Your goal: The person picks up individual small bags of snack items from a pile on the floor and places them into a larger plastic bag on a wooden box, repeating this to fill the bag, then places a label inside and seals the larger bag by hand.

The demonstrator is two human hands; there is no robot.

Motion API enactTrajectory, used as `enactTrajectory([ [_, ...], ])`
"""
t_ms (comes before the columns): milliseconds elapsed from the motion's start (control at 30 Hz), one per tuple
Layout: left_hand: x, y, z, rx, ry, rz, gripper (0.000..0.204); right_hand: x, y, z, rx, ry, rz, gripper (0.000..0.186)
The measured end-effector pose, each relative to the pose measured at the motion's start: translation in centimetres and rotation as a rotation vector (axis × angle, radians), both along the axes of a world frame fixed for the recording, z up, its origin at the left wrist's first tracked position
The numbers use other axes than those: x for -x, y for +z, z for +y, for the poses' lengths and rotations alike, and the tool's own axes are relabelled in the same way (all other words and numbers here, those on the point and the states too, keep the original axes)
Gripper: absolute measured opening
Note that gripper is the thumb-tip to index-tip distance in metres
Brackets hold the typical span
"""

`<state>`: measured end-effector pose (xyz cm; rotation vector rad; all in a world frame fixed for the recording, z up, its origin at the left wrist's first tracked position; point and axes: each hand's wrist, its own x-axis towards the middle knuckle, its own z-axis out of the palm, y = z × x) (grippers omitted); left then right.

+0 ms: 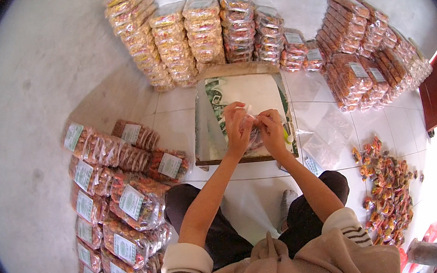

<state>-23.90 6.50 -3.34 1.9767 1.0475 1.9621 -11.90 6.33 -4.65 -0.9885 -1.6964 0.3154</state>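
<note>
Over a low table (261, 86), my two hands work close together on a clear plastic bag (255, 142). The fingers of my left hand (237, 126) are bent and pinch the gathered top of the bag. My right hand (271, 130) grips the same top from the other side, thumb and fingers pressed together. Brownish contents show dimly through the plastic below, partly hidden by my hands. Just right of my right hand, a small yellow-green object (287, 135) lies at the table's edge; its kind is unclear.
Stacked packs of snacks (204, 30) line the wall behind the table. More packs stand at the far right (352, 81) and left (126, 247). Loose clear bags (329, 137) lie on the floor right of the table, near a heap of small wrapped pieces (389, 192).
</note>
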Motion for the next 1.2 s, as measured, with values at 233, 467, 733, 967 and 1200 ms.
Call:
enactTrajectory([
  [233,-0.8,-0.6,0.2,0.157,-0.237,-0.422,0.022,0.3,0.4,-0.2,0.103,0.023,-0.017,0.020],
  [467,-0.4,-0.7,-0.2,0.401,0.023,-0.223,0.022,0.2,0.8,-0.5,0.123,0.018,0.016,0.011],
  [733,0.4,-1.1,-0.5,0.549,-0.023,-0.265,0.018,0.4,1.1,-1.1,0.225,-0.013,-0.018,0.007],
  [967,-0.5,-2.8,-6.8,0.202,0.253,0.446,0.052,0.5,1.1,-1.1,0.150,-0.098,0.066,0.006],
  [1200,-2.2,-2.5,-5.9,0.253,0.199,0.408,0.067,1.0,0.9,-1.3,0.110,-0.059,0.099,0.003],
])
